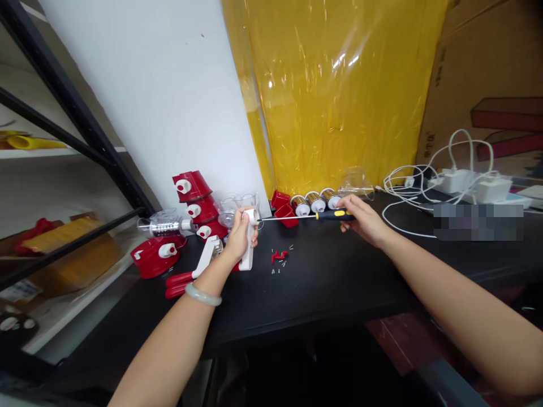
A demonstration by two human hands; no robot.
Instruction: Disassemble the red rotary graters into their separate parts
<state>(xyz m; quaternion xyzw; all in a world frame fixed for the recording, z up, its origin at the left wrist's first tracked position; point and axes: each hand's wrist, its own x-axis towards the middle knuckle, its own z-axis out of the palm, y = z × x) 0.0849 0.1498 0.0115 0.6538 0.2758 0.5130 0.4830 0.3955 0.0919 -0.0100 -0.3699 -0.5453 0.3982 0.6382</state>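
My left hand (pixel 240 236) is closed around a white crank handle (pixel 248 257), holding its round end up. In my right hand (pixel 360 219) is a screwdriver (pixel 333 215) with a black and yellow grip. Its long shaft runs left, and the tip meets the round end of the handle; whether it sits in a screw is too small to tell. On the table below lie small red parts (pixel 280 256) and several loose screws (pixel 284 263). More white crank handles with red grips (pixel 180 282) rest left of my left hand.
Red housings (pixel 199 209) are stacked at the left, near a red base (pixel 155 257) and clear plastic parts (pixel 237 203). Metal drums (pixel 314 202) and red hoppers (pixel 287 215) stand at the back. White cables and chargers (pixel 456 181) lie right; a shelf rack (pixel 63 130) stands left.
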